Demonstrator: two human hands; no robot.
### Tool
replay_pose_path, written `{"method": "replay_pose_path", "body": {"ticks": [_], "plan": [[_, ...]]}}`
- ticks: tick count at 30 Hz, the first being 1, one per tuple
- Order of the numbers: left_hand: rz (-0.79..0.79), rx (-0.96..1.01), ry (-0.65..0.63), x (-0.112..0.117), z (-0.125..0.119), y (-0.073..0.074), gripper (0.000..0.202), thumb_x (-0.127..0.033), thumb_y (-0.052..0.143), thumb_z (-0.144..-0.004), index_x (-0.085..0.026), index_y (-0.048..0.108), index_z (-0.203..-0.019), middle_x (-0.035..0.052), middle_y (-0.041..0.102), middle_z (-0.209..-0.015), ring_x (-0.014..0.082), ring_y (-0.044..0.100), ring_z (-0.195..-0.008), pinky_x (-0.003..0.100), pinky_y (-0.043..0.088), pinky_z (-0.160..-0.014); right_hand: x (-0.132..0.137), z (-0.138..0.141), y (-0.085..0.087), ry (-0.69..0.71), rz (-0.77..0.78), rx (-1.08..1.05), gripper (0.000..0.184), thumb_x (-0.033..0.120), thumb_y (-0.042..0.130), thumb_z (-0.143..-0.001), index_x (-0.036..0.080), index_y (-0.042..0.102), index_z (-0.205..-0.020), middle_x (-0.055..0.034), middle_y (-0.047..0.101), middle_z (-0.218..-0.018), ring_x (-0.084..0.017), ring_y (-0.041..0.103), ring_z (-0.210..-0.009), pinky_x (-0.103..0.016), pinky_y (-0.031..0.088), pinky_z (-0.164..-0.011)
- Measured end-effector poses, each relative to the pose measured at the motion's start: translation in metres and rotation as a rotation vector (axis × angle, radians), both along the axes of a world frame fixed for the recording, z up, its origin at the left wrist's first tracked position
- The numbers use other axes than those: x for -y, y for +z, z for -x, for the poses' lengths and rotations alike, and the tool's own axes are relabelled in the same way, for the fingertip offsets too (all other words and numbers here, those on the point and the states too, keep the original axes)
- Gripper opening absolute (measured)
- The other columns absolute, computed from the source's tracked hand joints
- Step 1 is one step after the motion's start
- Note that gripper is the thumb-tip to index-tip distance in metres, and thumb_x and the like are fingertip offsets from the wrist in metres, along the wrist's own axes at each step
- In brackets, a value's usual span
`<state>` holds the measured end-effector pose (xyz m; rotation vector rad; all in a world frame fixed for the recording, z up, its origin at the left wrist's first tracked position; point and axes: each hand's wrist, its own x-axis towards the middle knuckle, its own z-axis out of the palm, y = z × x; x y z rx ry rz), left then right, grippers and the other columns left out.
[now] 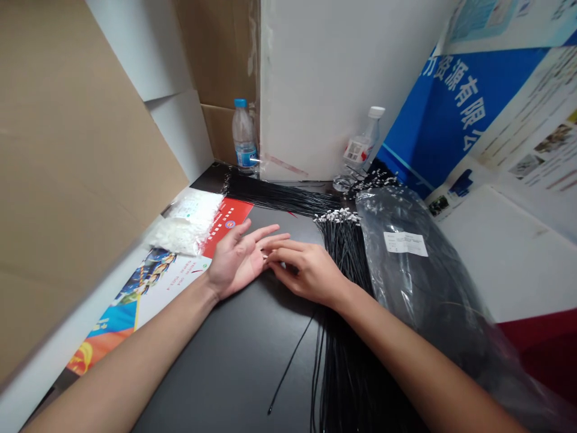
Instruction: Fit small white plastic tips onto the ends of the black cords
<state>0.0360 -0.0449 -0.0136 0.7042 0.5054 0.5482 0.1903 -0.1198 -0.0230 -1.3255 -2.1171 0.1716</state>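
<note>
My left hand (238, 255) is held palm up above the dark table, its fingers stretched out and apart. Over its fingers, my right hand (304, 267) has thumb and fingertips pinched together at the edge of the left palm. Whatever sits in that pinch is too small to name. Beneath my right wrist runs a thick bundle of black cables (345, 246) with small white connectors at the far end. One loose black cable (291, 367) strays from it to the left, across the tabletop.
A clear plastic bag of black cables (406, 282) lies at the right. More black cables (283, 195) stretch across the back, near two plastic bottles, one blue-capped (244, 141), one white-capped (360, 147). Bags of small white pieces (189, 222) rest on printed sheets at left, beside a cardboard panel (81, 168).
</note>
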Motion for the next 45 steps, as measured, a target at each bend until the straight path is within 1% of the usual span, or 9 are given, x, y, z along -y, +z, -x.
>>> {"method": "replay_pose_path", "body": {"ticks": [3, 8, 16, 22, 27, 33, 38, 42, 45], "plan": [[0.033, 0.035, 0.000, 0.000, 0.000, 0.000, 0.070, -0.054, 0.041, -0.090, -0.005, 0.040, -0.141, 0.0239, 0.060, -0.131, 0.0327, 0.056, -0.123, 0.046, 0.039, -0.106, 0.001, 0.000, -0.002, 0.009, -0.028, 0.121, 0.020, 0.017, 0.049, -0.095, 0.021, 0.069, -0.099, -0.0021, 0.073, -0.116, -0.016, 0.070, -0.101, -0.025, 0.054, -0.080], [0.054, 0.113, 0.017, -0.003, 0.002, 0.000, 0.074, -0.055, 0.040, -0.091, -0.004, 0.035, -0.144, 0.0258, 0.054, -0.139, 0.0334, 0.050, -0.132, 0.046, 0.035, -0.111, 0.003, 0.000, 0.000, 0.019, -0.120, 0.238, 0.025, 0.016, 0.046, -0.098, 0.021, 0.069, -0.105, -0.0028, 0.074, -0.114, -0.015, 0.071, -0.098, -0.023, 0.053, -0.072], [0.010, 0.109, -0.036, -0.003, 0.004, -0.005, 0.077, -0.057, 0.038, -0.091, -0.007, 0.028, -0.149, 0.0251, 0.048, -0.146, 0.0332, 0.039, -0.141, 0.047, 0.029, -0.114, 0.002, 0.002, -0.001, 0.017, -0.095, 0.297, 0.023, 0.018, 0.046, -0.099, 0.018, 0.068, -0.104, -0.0058, 0.073, -0.115, -0.016, 0.071, -0.096, -0.025, 0.055, -0.072], [0.020, 0.151, -0.054, -0.003, 0.007, -0.004, 0.071, -0.055, 0.044, -0.090, -0.007, 0.038, -0.141, 0.0257, 0.055, -0.137, 0.0331, 0.054, -0.126, 0.046, 0.038, -0.106, 0.002, 0.006, 0.002, -0.011, -0.204, 0.241, 0.020, 0.014, 0.048, -0.096, 0.018, 0.067, -0.098, -0.0060, 0.075, -0.105, -0.015, 0.071, -0.090, -0.025, 0.055, -0.076], [-0.080, 0.196, -0.033, -0.002, 0.008, -0.010, 0.038, -0.028, 0.052, -0.086, -0.010, 0.055, -0.119, 0.0199, 0.068, -0.116, 0.0284, 0.061, -0.115, 0.043, 0.040, -0.104, 0.001, 0.007, 0.003, -0.022, -0.198, 0.141, 0.017, 0.013, 0.050, -0.094, 0.019, 0.066, -0.096, -0.0061, 0.075, -0.102, -0.016, 0.071, -0.094, -0.025, 0.055, -0.079], [0.057, 0.160, -0.099, -0.005, 0.007, -0.009, 0.054, -0.040, 0.039, -0.092, -0.007, 0.043, -0.135, 0.0193, 0.067, -0.114, 0.0253, 0.064, -0.102, 0.041, 0.040, -0.100, 0.000, 0.005, 0.005, 0.011, -0.060, 0.169, 0.017, 0.014, 0.049, -0.095, 0.019, 0.065, -0.099, -0.0090, 0.071, -0.116, -0.017, 0.069, -0.101, -0.028, 0.057, -0.082], [0.070, 0.164, -0.072, -0.006, 0.008, -0.007, 0.061, -0.042, 0.041, -0.090, -0.007, 0.037, -0.140, 0.0205, 0.062, -0.121, 0.0250, 0.061, -0.097, 0.041, 0.042, -0.095, 0.000, 0.001, 0.004, 0.056, -0.114, 0.225, 0.015, 0.014, 0.051, -0.095, 0.018, 0.064, -0.100, -0.0088, 0.071, -0.119, -0.017, 0.071, -0.098, -0.026, 0.058, -0.078], [0.044, 0.136, -0.070, -0.005, 0.007, -0.007, 0.061, -0.044, 0.041, -0.090, -0.009, 0.037, -0.140, 0.0205, 0.058, -0.126, 0.0262, 0.059, -0.101, 0.043, 0.041, -0.098, -0.001, 0.001, 0.000, 0.049, -0.133, 0.223, 0.014, 0.013, 0.052, -0.094, 0.018, 0.064, -0.098, -0.0076, 0.072, -0.117, -0.017, 0.072, -0.097, -0.025, 0.058, -0.077], [0.029, 0.087, -0.064, -0.004, 0.006, -0.007, 0.062, -0.048, 0.039, -0.091, -0.011, 0.037, -0.141, 0.0208, 0.053, -0.134, 0.0290, 0.057, -0.115, 0.045, 0.037, -0.105, 0.000, 0.002, -0.002, 0.045, -0.154, 0.300, 0.016, 0.013, 0.049, -0.095, 0.017, 0.064, -0.098, -0.0077, 0.073, -0.116, -0.017, 0.073, -0.093, -0.025, 0.058, -0.073]]}}
